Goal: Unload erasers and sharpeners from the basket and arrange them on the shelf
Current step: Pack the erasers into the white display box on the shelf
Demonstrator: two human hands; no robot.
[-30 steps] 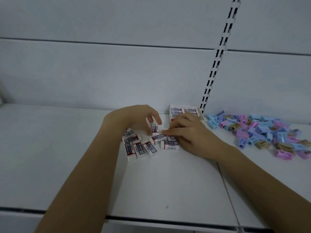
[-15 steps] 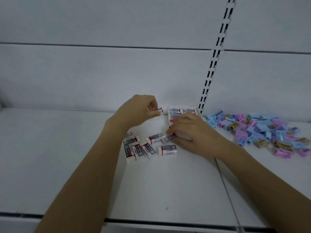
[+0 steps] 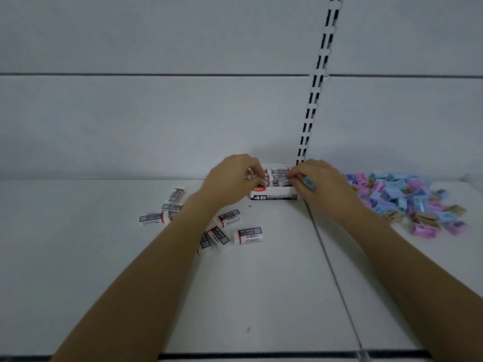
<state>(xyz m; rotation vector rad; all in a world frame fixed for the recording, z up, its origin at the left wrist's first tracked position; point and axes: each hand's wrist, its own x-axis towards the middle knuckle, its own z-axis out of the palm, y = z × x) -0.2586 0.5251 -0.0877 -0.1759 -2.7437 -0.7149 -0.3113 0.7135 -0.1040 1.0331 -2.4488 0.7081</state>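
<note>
Covering the back right corner of the white shelf (image 3: 261, 296), pink, blue and tan sharpeners (image 3: 407, 202) lie heaped. At the back edge the left hand (image 3: 230, 181) and right hand (image 3: 321, 189) each pinch an eraser (image 3: 265, 181) in the open box (image 3: 273, 196) marked "4B ERASER 24". Loose erasers (image 3: 249, 235) reading "SOFT ERASER" lie scattered mid-shelf, some hidden under the left forearm.
</note>
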